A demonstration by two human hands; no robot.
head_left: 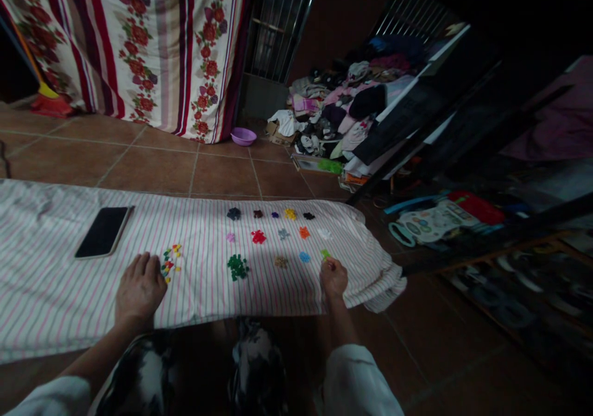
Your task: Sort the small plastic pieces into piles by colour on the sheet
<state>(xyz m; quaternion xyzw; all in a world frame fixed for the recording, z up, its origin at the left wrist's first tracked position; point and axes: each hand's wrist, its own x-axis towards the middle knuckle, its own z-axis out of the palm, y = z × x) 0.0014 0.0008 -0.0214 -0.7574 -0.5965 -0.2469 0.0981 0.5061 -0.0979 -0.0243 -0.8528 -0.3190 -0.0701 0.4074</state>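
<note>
My left hand [141, 287] lies palm down on the striped cloth, its fingers loosely stretched beside a small mixed pile of coloured pieces [171, 262]. At the right end, my right hand [334, 277] has its fingertips pinched together at the light green pieces [325, 253]; whatever is between them is too small to tell. Sorted little heaps lie in rows between the hands, among them dark green pieces [238, 267], red pieces [258, 237], tan pieces [280, 261], blue pieces [304, 257], orange pieces [304, 232] and yellow pieces [290, 214].
A dark-screened phone [102, 232] rests on the striped cloth [199, 218], left of the mixed pile. Beyond are the tiled floor, a purple basin [243, 136], a floral curtain [162, 45] and a heap of clothes [343, 107]. A dark frame [500, 243] stands at right.
</note>
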